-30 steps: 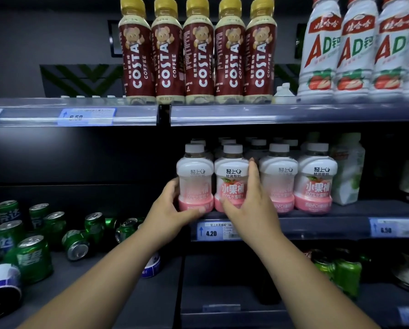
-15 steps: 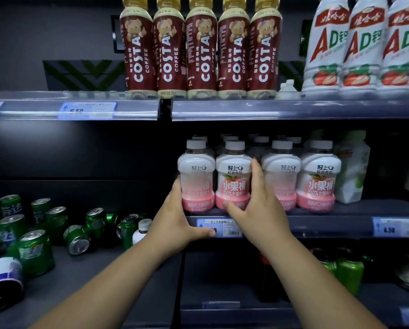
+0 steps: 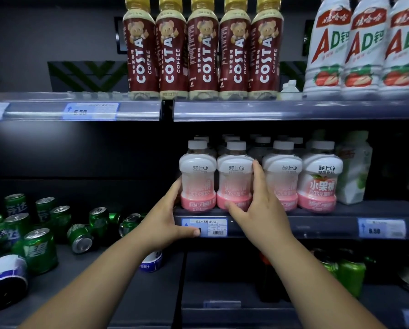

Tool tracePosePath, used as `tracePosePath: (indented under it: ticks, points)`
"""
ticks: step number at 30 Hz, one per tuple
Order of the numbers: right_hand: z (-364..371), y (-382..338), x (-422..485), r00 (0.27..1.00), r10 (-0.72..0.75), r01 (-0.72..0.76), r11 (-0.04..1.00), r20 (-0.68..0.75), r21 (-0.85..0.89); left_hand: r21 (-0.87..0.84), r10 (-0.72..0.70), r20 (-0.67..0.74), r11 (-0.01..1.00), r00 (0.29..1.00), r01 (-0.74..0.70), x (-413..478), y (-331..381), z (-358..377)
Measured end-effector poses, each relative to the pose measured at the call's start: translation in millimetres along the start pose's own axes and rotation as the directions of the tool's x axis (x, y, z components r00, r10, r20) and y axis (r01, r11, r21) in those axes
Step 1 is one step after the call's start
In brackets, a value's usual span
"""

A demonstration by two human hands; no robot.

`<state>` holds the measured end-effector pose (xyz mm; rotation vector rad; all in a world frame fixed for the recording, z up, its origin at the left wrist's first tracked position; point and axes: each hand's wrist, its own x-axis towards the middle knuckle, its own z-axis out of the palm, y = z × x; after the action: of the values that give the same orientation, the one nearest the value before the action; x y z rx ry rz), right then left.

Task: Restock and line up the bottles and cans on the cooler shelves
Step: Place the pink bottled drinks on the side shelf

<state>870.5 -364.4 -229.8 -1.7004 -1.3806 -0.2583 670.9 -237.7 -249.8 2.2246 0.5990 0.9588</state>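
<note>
L hand [image 3: 162, 222] slid to tag [image 3: 213, 227], R hand [image 3: 260, 205] grips bottle [image 3: 234, 173]

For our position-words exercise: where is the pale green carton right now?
In the head view, the carton stands on the middle shelf, right of centre, directly right of the last pink bottle.
</note>
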Motion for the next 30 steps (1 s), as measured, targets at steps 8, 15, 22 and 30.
tracePosePath:
  ticks: [8, 15, 22, 30]
  points:
    - [-4, -1, 4, 1.0, 0.015, -0.015, 1.0, 0.026, 0.021, 0.026, -0.025, 0.027, 0.999, 0.999, 0.025, 4, 0, -4]
    - [-15, -9, -8, 0.997, 0.026, -0.03, 0.998, 0.077, 0.048, 0.125, -0.046, 0.096, 0.992, 0.994, 0.034, 1, 9, -12]
    - [-11, -38, -47, 0.985, -0.041, 0.058, 0.993, 0.166, -0.101, 0.21, -0.167, 0.061, 0.966, 0.984, 0.151, -53, -10, -31]
    - [68, -112, -109, 0.906, -0.032, 0.14, 0.964, 0.423, -0.226, 0.342, -0.295, 0.093, 0.906, 0.951, 0.248, -177, -40, -99]
